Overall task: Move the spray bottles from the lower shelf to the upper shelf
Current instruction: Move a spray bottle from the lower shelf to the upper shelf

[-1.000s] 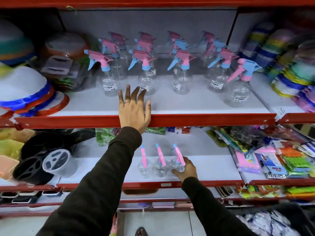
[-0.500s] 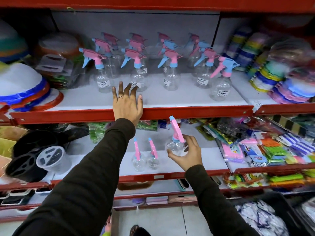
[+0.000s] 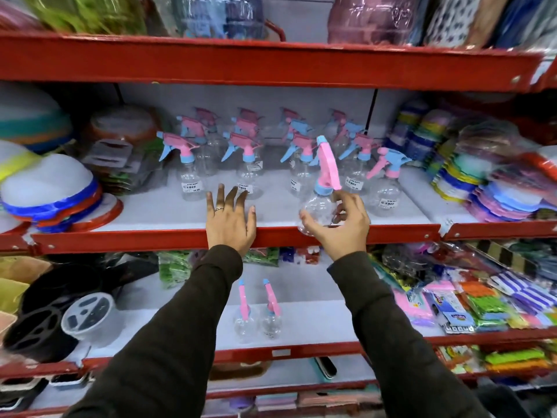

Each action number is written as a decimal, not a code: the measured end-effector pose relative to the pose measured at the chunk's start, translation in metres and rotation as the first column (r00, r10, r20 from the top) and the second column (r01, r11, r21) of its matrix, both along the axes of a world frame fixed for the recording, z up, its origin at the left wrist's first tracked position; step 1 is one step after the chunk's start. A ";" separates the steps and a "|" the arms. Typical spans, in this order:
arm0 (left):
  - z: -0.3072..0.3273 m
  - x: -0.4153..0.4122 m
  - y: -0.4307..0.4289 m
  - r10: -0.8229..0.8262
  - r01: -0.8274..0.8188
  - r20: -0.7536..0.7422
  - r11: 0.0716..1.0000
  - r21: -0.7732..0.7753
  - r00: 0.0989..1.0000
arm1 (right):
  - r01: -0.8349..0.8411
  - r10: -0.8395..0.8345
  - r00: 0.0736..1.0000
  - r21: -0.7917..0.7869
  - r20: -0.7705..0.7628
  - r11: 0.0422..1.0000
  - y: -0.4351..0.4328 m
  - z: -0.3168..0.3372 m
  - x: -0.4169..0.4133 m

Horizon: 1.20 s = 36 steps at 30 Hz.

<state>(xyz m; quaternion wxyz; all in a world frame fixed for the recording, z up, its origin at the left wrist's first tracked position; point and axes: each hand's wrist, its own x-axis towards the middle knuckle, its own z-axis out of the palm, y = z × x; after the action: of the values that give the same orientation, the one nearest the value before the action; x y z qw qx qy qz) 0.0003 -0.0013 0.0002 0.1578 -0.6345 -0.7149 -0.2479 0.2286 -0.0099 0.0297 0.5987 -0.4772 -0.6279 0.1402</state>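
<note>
My right hand [image 3: 342, 226] grips a clear spray bottle [image 3: 320, 206] with a pink and blue trigger head, held upright in front of the upper shelf's red lip [image 3: 391, 232]. My left hand [image 3: 230, 220] lies flat on that lip, fingers spread and holding nothing. Several matching spray bottles [image 3: 247, 164] stand in rows on the upper shelf behind both hands. Two more spray bottles [image 3: 257, 316] remain side by side on the lower shelf [image 3: 325, 315], between my forearms.
Stacked coloured plastic lids [image 3: 51, 188] fill the upper shelf's left end, stacks of coloured discs [image 3: 482, 182] the right. Black and clear plastic containers [image 3: 60, 321] sit lower left, packaged goods [image 3: 470, 300] lower right. Another red shelf [image 3: 271, 64] hangs overhead.
My right hand has lifted one spray bottle off the lower shelf up to the upper shelf's front edge. The left hand has stayed on the lip. The view has tilted upward.
</note>
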 end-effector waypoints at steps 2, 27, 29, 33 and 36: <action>0.000 0.000 0.001 0.005 -0.005 -0.004 1.000 0.000 1.000 | 0.004 -0.004 1.000 -0.044 -0.003 0.999 0.016 0.010 -0.004; 0.003 -0.001 0.000 0.007 -0.007 -0.022 1.000 -0.002 1.000 | 0.079 -0.047 0.990 -0.254 0.130 0.964 0.075 0.001 -0.018; 0.004 0.000 0.000 0.004 -0.004 -0.013 1.000 0.001 1.000 | 0.066 -0.035 0.990 -0.237 0.133 0.969 0.077 0.000 -0.017; 0.004 0.000 -0.001 0.010 -0.010 -0.015 1.000 -0.003 1.000 | 0.015 0.025 0.989 -0.266 0.145 0.964 0.077 0.002 -0.013; 0.004 0.001 0.000 0.011 -0.011 -0.009 1.000 0.001 1.000 | -0.017 0.058 0.990 -0.287 0.132 0.958 0.075 0.003 -0.012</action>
<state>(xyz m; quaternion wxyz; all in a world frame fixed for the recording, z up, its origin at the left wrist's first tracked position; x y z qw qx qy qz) 0.0011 -0.0017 0.0046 0.1624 -0.6316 -0.7176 -0.2445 0.2165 0.0649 0.0328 0.4757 -0.5549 -0.6504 0.2068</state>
